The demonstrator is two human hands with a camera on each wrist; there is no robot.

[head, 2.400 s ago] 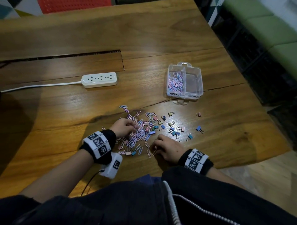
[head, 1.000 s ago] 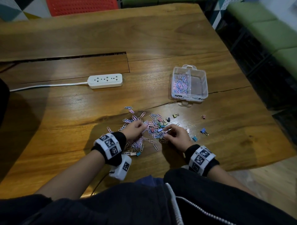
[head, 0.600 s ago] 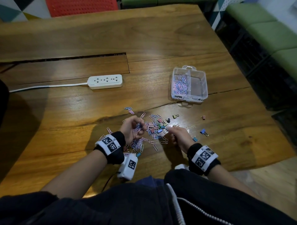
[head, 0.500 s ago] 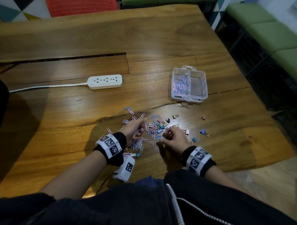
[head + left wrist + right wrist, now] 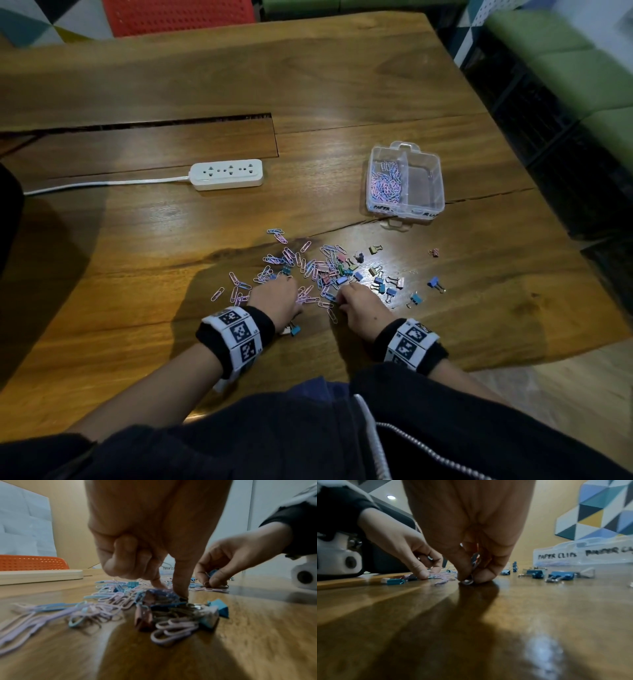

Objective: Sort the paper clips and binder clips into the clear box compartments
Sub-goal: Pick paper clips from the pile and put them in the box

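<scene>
Pink, blue and lilac paper clips [image 5: 308,270] lie heaped on the wooden table, with small binder clips [image 5: 387,286] scattered to their right. My left hand [image 5: 286,282] is down on the heap's near left side; in the left wrist view [image 5: 169,590] two fingertips pinch into the paper clips while the other fingers stay curled. My right hand [image 5: 342,296] pinches a few paper clips [image 5: 475,563] between thumb and finger against the table [image 5: 469,580]. The clear box [image 5: 424,205] stands far right; its left compartment holds paper clips [image 5: 385,183].
A white power strip [image 5: 226,174] with its cable lies far left of the box. A slot runs across the table [image 5: 161,121] behind it. An orange chair [image 5: 178,13] stands past the far edge. The table's right edge drops off near stray binder clips [image 5: 435,282].
My left hand, raised with clips about half a second ago, has come back down onto the heap. The right hand stays low at the heap's near edge, pinching clips.
</scene>
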